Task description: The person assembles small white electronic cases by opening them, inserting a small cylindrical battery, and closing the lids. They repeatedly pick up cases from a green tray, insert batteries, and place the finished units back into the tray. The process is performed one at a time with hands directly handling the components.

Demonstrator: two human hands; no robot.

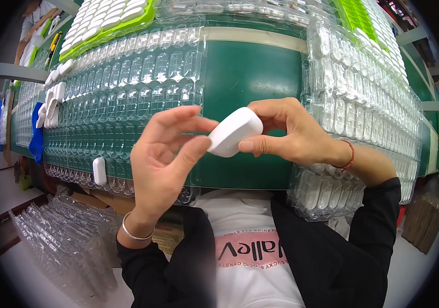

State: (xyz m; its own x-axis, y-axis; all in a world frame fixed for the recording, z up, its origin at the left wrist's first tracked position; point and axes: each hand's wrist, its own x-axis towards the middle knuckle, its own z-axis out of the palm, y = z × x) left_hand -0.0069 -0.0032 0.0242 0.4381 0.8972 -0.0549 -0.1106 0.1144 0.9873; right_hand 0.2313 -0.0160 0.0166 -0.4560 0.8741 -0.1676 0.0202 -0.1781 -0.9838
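Observation:
Over the green table, a small white rounded plastic case (234, 131) is held up at a tilt. My right hand (296, 134) pinches its right end, thumb in front and fingers behind. At the case's left end, the thumb and a fingertip of my left hand (165, 151) touch its edge lightly, while the other fingers are loosely curved. A similar white case (99, 171) stands by itself at the near left, on a clear plastic blister tray (127, 110).
Filled clear trays (355, 108) are stacked at right. Green trays of white pieces (109, 18) stand far left and far right (355, 18). Several white pieces (52, 105) lie at left beside a blue cloth (36, 134). Stacked clear trays (65, 246) stand below the table. Another person (37, 23) is far left.

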